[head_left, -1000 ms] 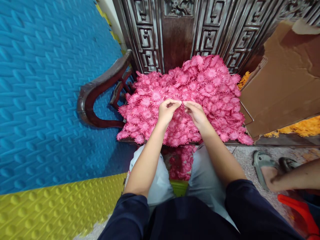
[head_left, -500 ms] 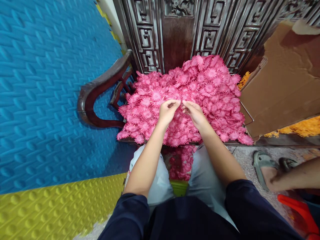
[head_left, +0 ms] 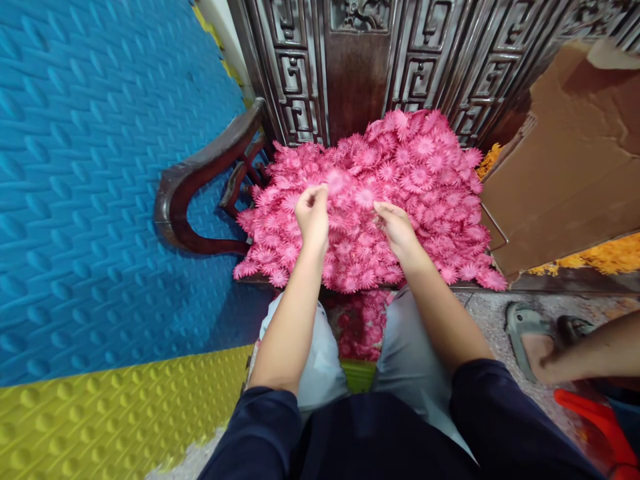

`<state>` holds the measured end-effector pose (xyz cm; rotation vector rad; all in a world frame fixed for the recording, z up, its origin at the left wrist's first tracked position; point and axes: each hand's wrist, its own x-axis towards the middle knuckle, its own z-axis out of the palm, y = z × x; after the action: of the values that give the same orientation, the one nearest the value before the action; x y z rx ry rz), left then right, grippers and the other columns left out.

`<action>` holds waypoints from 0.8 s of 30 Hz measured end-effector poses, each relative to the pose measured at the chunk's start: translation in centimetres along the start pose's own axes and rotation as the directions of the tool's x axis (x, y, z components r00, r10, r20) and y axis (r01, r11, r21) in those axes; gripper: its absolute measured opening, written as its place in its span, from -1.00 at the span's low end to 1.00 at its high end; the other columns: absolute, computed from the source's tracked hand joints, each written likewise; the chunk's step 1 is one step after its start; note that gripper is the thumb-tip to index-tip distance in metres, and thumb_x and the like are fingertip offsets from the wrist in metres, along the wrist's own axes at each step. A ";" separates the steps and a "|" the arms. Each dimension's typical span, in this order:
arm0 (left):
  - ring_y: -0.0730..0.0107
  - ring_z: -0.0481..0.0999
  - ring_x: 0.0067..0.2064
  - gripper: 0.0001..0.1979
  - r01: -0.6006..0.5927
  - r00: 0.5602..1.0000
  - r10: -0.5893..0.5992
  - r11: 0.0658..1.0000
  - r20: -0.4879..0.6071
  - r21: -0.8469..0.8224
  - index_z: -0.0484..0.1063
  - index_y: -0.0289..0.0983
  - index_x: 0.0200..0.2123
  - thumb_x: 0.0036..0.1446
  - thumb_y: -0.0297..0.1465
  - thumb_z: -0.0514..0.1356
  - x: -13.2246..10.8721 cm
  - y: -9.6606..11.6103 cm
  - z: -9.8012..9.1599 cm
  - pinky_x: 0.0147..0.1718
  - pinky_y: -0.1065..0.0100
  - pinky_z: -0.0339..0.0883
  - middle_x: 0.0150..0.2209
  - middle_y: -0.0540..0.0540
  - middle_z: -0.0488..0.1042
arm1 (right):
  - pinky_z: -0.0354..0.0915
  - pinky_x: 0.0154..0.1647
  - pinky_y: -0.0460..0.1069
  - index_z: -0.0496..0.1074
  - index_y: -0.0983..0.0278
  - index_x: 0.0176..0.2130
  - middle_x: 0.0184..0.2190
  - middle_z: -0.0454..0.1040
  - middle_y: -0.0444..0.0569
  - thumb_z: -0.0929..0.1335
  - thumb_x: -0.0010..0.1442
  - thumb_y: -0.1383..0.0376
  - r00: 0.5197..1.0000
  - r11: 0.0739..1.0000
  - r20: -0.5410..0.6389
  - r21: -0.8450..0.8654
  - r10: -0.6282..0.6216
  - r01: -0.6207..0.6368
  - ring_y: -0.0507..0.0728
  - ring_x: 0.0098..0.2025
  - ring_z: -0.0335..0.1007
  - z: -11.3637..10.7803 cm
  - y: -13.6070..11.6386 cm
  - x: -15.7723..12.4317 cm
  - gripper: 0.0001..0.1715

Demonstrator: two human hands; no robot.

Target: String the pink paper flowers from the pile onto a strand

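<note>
A broad heap of pink artificial flower heads (head_left: pixel 425 173) covers the dark wooden seat in front of me. Over its middle, my left hand (head_left: pixel 313 217) is closed in a pinch, with a blurred pink flower head (head_left: pixel 337 181) at its fingertips. To the right, my right hand (head_left: pixel 397 228) also pinches, and a second blurred flower head (head_left: pixel 365 196) shows just off its thumb and forefinger. The two hands are a little apart. Exactly how the fingers grip each flower is too blurred to make out.
A curved wooden armrest (head_left: pixel 173 200) stands left, beside blue matting (head_left: pixel 90 200). Carved dark panels (head_left: pixel 356 87) rise behind the heap. Cardboard (head_left: pixel 565 167) leans at right near orange flowers (head_left: pixel 600 255). Another person's sandalled foot (head_left: pixel 525 337) is on the floor at right.
My hands, which met over the middle of the heap, have drawn apart. The left moved left and the right slightly right. Blurred flower heads now show at the fingertips.
</note>
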<state>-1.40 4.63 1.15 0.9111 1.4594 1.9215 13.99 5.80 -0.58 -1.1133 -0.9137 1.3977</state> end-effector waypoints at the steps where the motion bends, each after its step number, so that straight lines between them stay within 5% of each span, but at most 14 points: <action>1: 0.48 0.47 -0.28 -0.91 -0.025 0.996 0.026 1.000 -0.086 0.017 0.42 -0.27 -0.45 0.11 -0.44 0.18 0.6 -0.1 -0.4 -0.18 0.40 0.30 -0.41 0.03 0.50 | 0.07 -0.42 -0.08 0.45 0.24 -0.53 -0.56 0.38 -0.22 0.54 -0.40 0.04 1.000 1.000 -0.018 0.000 0.015 -0.015 -0.08 -0.54 0.16 -0.1 0.0 0.1 -0.56; 3: 0.51 0.45 -0.24 -0.90 -0.031 0.974 0.051 0.995 -0.219 0.095 0.41 -0.29 -0.40 0.17 -0.43 0.16 1.5 -0.4 -1.1 -0.15 0.40 0.26 -0.36 0.02 0.49 | 0.07 -0.42 -0.07 0.47 0.24 -0.52 -0.54 0.41 -0.21 0.54 -0.38 0.05 0.999 1.000 -0.028 -0.008 0.018 -0.018 -0.08 -0.54 0.17 -0.2 0.2 0.3 -0.57; 5: 0.52 0.42 -0.24 -0.95 -0.055 0.966 0.094 0.985 -0.240 0.163 0.40 -0.30 -0.32 0.17 -0.43 0.18 1.7 -0.5 -1.5 -0.15 0.40 0.22 -0.34 0.02 0.45 | 0.10 -0.41 -0.07 0.47 0.23 -0.52 -0.53 0.44 -0.20 0.55 -0.35 0.07 1.000 1.000 -0.012 -0.005 0.010 -0.010 -0.08 -0.54 0.17 -0.1 0.3 0.2 -0.60; 9: 0.47 0.35 -0.35 -0.87 -0.222 0.967 0.240 0.959 -0.083 0.177 0.37 -0.24 -0.25 0.14 -0.36 0.23 0.1 0.0 -1.0 -0.24 0.39 0.24 -0.44 0.06 0.34 | 0.15 -0.40 -0.09 0.49 0.23 -0.54 -0.56 0.45 -0.24 0.55 -0.35 0.12 1.000 1.000 0.014 0.013 0.012 -0.012 -0.08 -0.52 0.21 0.4 0.3 -0.3 -0.66; 11: 0.48 0.32 -0.40 -0.95 -0.268 0.963 0.254 0.944 0.094 0.194 0.39 -0.23 -0.34 0.12 -0.41 0.22 -0.9 0.2 -0.5 -0.29 0.40 0.24 -0.48 0.07 0.30 | 0.15 -0.40 -0.10 0.50 0.23 -0.56 -0.57 0.44 -0.25 0.54 -0.35 0.14 1.000 0.999 0.028 0.033 0.006 -0.007 -0.08 -0.49 0.23 0.6 0.2 -0.6 -0.69; 15: 0.46 0.35 -0.39 -0.95 -0.335 0.896 0.217 0.903 0.387 0.269 0.49 -0.25 -0.42 0.06 -0.47 0.23 -2.0 -0.2 0.4 -0.31 0.39 0.23 -0.48 0.03 0.36 | 0.16 -0.39 -0.11 0.54 0.22 -0.53 -0.54 0.46 -0.24 0.53 -0.30 0.18 0.996 0.999 0.092 0.047 -0.017 0.013 -0.07 -0.45 0.26 0.6 0.0 -0.7 -0.76; 24: 0.39 0.42 -0.34 -0.86 -0.382 0.880 0.220 0.855 0.420 0.352 0.59 -0.28 -0.30 0.07 -0.41 0.25 -2.3 -1.1 0.9 -0.24 0.33 0.29 -0.41 -0.05 0.48 | 0.20 -0.39 -0.08 0.57 0.21 -0.52 -0.51 0.52 -0.21 0.47 -0.24 0.27 0.991 0.996 0.101 0.032 -0.089 0.086 -0.05 -0.46 0.29 0.6 0.1 -0.4 -0.88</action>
<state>0.74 3.70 -0.16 1.7011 1.5977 1.5271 13.37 5.45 -0.41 -0.9764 -1.0016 1.4011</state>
